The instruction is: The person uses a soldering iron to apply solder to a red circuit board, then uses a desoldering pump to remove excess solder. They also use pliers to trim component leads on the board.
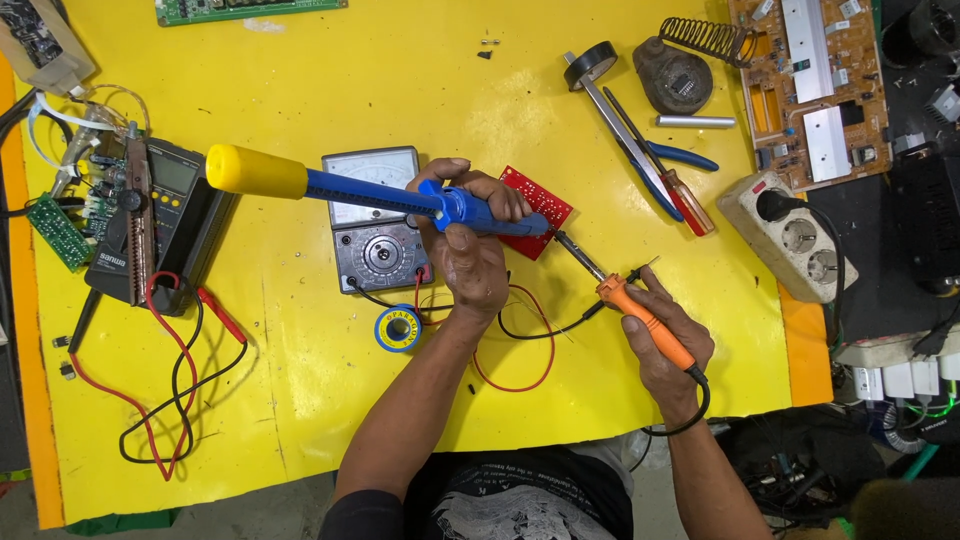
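Desoldering pump (380, 195) is the biggest thing I handle: a long blue barrel with a yellow plunger knob, light, stiff plastic, a bit slick, so my left hand (468, 240) wraps it fully near the nozzle end, fingers curled tight round the barrel, with the plunger left sticking out free over the analog multimeter (375, 220). Next down, the soldering iron (640, 315): my right hand (665, 345) grips its orange handle like a pen, fingers closed on it well back from the metal shaft, which I judge hot, so the handle is the only safe place to hold. Its tip angles toward the small red circuit board (540, 205), which lies flat on the yellow table (400, 80) just under the pump's nozzle, partly hidden by my left hand. That board looks thin, light and brittle, best held by its edges.
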